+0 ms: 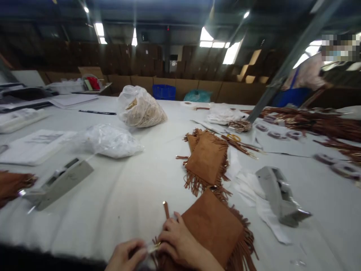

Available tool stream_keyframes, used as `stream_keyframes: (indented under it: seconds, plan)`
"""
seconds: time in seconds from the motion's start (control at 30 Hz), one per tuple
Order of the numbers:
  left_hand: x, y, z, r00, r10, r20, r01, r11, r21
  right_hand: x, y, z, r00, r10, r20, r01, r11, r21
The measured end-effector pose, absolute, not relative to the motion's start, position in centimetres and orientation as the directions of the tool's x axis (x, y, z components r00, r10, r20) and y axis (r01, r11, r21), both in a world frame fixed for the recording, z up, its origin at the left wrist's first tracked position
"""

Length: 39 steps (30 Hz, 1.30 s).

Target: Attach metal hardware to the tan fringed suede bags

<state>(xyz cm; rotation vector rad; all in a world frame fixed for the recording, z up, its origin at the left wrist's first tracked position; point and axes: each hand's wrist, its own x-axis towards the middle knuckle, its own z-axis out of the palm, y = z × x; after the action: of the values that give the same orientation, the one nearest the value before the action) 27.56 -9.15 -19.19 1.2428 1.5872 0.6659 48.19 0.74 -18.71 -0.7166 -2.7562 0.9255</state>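
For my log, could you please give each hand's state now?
Left hand: closed on a whitish piece.
Right hand: on the brown fringed piece; grip unclear.

It is dim beyond the far edge of the table (146, 177), but windows (232, 52) and lamps (86, 9) glare with streaks. The white top receives soft light with faint shadows. Blur, probably from motion, softens the left hand (126, 256) and the rolls (345, 171) near the right edge.

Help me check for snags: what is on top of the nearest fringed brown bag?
The right hand rests on the left side of the fringed brown bag; what lies beneath that palm is covered and can't be seen.
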Motion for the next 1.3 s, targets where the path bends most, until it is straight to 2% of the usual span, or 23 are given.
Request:
stream_keyframes:
  seconds: [0.23,0.33,0.43,0.5,0.63,0.73,0.8,0.9,1.0,1.17,1.3]
  plan:
    - [28.1,-9.4,-20.0,-0.060,0.880,-0.472,0.225,0.472,0.852,47.6,0.9,-17.3,-0.886,0.463,-0.029,0.360,0.646,-0.673]
    - [28.1,-9.7,-19.7,-0.075,0.888,-0.453,0.237,0.457,0.857,47.9,0.8,-17.0,-0.892,0.451,-0.017,0.340,0.646,-0.683]
    - [27.9,-10.3,-19.0,-0.066,0.941,-0.333,0.424,0.329,0.844,47.8,0.8,-16.6,-0.879,0.477,-0.030,0.381,0.661,-0.647]
    - [27.8,-10.8,-18.8,-0.021,0.982,-0.189,0.567,0.168,0.807,47.5,0.9,-16.3,-0.871,0.488,-0.062,0.418,0.669,-0.615]
    - [28.0,-11.4,-19.2,0.112,0.984,0.136,0.747,-0.173,0.642,46.9,1.5,-15.9,-0.880,0.455,-0.139,0.439,0.663,-0.606]
    - [28.2,-11.4,-19.5,0.131,0.969,0.211,0.784,-0.231,0.576,46.8,1.9,-16.0,-0.888,0.433,-0.156,0.423,0.634,-0.648]
    - [28.4,-11.2,-19.4,0.073,0.986,0.148,0.750,-0.152,0.644,47.0,1.9,-16.3,-0.883,0.452,-0.127,0.411,0.613,-0.675]
    - [28.6,-10.7,-18.7,-0.034,0.990,-0.134,0.638,0.125,0.760,47.2,1.4,-17.1,-0.872,0.487,-0.050,0.386,0.620,-0.683]
    - [28.8,-10.0,-18.4,-0.085,0.933,-0.349,0.530,0.339,0.777,47.4,0.8,-17.9,-0.862,0.506,0.009,0.377,0.654,-0.656]
    - [29.2,-8.9,-19.4,-0.067,0.877,-0.476,0.310,0.472,0.826,47.3,0.3,-19.3,-0.856,0.511,0.081,0.358,0.698,-0.620]
    - [30.3,-8.0,-20.0,-0.031,0.875,-0.484,0.184,0.481,0.857,47.1,0.3,-20.4,-0.862,0.490,0.131,0.327,0.734,-0.595]
